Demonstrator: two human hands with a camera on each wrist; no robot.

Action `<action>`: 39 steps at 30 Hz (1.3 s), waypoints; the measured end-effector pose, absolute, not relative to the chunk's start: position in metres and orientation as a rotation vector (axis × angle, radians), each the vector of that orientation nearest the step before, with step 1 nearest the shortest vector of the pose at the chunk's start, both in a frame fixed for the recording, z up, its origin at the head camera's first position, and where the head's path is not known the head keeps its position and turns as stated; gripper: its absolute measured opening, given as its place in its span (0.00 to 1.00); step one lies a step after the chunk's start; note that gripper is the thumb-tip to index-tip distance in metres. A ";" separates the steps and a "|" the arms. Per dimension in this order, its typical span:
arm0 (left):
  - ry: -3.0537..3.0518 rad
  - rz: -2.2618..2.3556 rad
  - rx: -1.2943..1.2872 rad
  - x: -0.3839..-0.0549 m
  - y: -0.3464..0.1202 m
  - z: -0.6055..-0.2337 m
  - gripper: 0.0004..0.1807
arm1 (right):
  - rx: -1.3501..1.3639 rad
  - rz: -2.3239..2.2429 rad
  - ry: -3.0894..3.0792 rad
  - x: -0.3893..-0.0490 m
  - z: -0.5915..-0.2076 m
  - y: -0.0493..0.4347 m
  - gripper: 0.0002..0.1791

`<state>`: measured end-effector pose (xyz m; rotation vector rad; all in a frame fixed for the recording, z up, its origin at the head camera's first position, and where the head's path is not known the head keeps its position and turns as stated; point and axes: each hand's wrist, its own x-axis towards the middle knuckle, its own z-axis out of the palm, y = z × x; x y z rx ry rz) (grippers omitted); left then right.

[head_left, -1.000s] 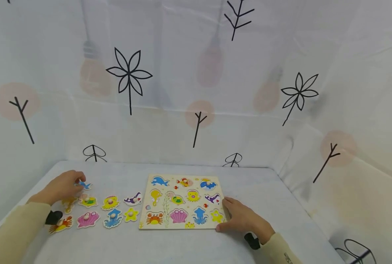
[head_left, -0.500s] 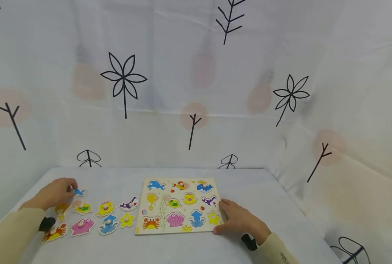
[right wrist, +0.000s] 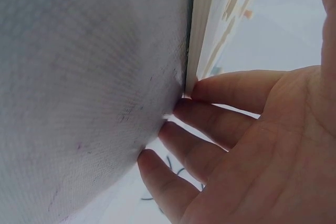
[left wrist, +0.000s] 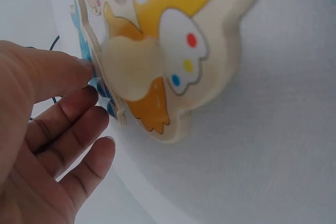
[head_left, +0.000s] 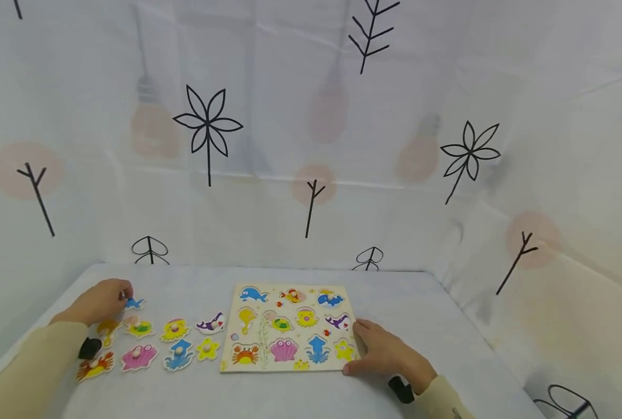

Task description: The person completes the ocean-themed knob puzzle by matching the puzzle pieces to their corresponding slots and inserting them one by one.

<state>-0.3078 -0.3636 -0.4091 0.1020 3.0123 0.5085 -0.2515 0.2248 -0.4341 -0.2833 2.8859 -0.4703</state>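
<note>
My left hand [head_left: 98, 303] is at the far left of the table, its thumb and fingers pinching a blue dolphin puzzle piece [head_left: 135, 304]. In the left wrist view the thumb [left wrist: 63, 72] covers part of that blue piece, which stands edge-on behind a yellow seahorse piece [left wrist: 181, 3] with a pale knob. A wooden peg puzzle board [head_left: 311, 344] with printed sea animals lies flat at mid-table. My right hand [head_left: 389, 354] rests against its right edge, thumb by the front corner. In the right wrist view those fingers [right wrist: 239, 90] are nearly straight, touching the board's side and the cloth.
Loose knobbed pieces lie left of the board: a turtle [head_left: 139, 327], yellow octopus [head_left: 175, 330], purple whale [head_left: 211, 323], crab [head_left: 96, 367], pink shell [head_left: 139, 357], blue squid [head_left: 178, 355] and yellow star [head_left: 208, 349]. A patterned white cloth [head_left: 269, 221] hangs behind the table.
My left fingers have drawn together on the blue dolphin piece. The head view has shifted slightly. My right hand stays at the board's right edge.
</note>
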 end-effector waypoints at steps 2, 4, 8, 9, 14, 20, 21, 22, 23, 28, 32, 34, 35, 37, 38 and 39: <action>3.015 0.515 0.111 -0.309 -0.363 -0.409 0.06 | -0.275 -0.470 2.890 -0.252 -0.433 0.225 0.61; 3.014 0.524 0.120 -0.310 -0.363 -0.409 0.06 | -0.267 -0.469 2.893 -0.252 -0.433 0.226 0.61; 3.002 0.529 0.075 -0.307 -0.362 -0.407 0.06 | -0.270 -0.461 2.892 -0.252 -0.433 0.225 0.61; 2.999 0.529 0.065 -0.307 -0.362 -0.407 0.06 | -0.272 -0.460 2.891 -0.252 -0.432 0.224 0.61; 3.018 0.524 0.058 -0.303 -0.364 -0.407 0.06 | -0.279 -0.470 2.882 -0.253 -0.431 0.223 0.61; 3.112 0.480 0.201 -0.303 -0.361 -0.405 0.04 | -0.283 -0.480 2.871 -0.254 -0.433 0.227 0.63; 3.120 0.475 0.212 -0.303 -0.359 -0.404 0.04 | -0.289 -0.486 2.870 -0.254 -0.433 0.227 0.63; 3.121 0.474 0.213 -0.303 -0.357 -0.402 0.04 | -0.301 -0.492 2.870 -0.254 -0.433 0.228 0.63; 3.123 0.473 0.216 -0.303 -0.355 -0.401 0.04 | -0.313 -0.495 2.872 -0.255 -0.432 0.228 0.63; 3.124 0.468 0.280 -0.307 -0.334 -0.394 0.05 | -0.329 -0.506 2.874 -0.256 -0.431 0.229 0.63; 3.120 0.462 0.363 -0.310 -0.311 -0.393 0.05 | -0.312 -0.507 2.865 -0.256 -0.432 0.228 0.63; 3.123 0.445 0.406 -0.313 -0.298 -0.393 0.05 | -0.301 -0.510 2.862 -0.255 -0.432 0.228 0.63; 3.122 0.439 0.422 -0.313 -0.290 -0.392 0.05 | -0.300 -0.509 2.861 -0.255 -0.433 0.228 0.63; 3.129 0.407 0.473 -0.314 -0.275 -0.392 0.05 | -0.299 -0.505 2.861 -0.255 -0.433 0.229 0.63; 3.131 0.395 0.484 -0.315 -0.268 -0.391 0.05 | -0.298 -0.503 2.862 -0.256 -0.433 0.229 0.63; 3.131 0.383 0.497 -0.315 -0.260 -0.391 0.05 | -0.298 -0.503 2.862 -0.256 -0.432 0.229 0.63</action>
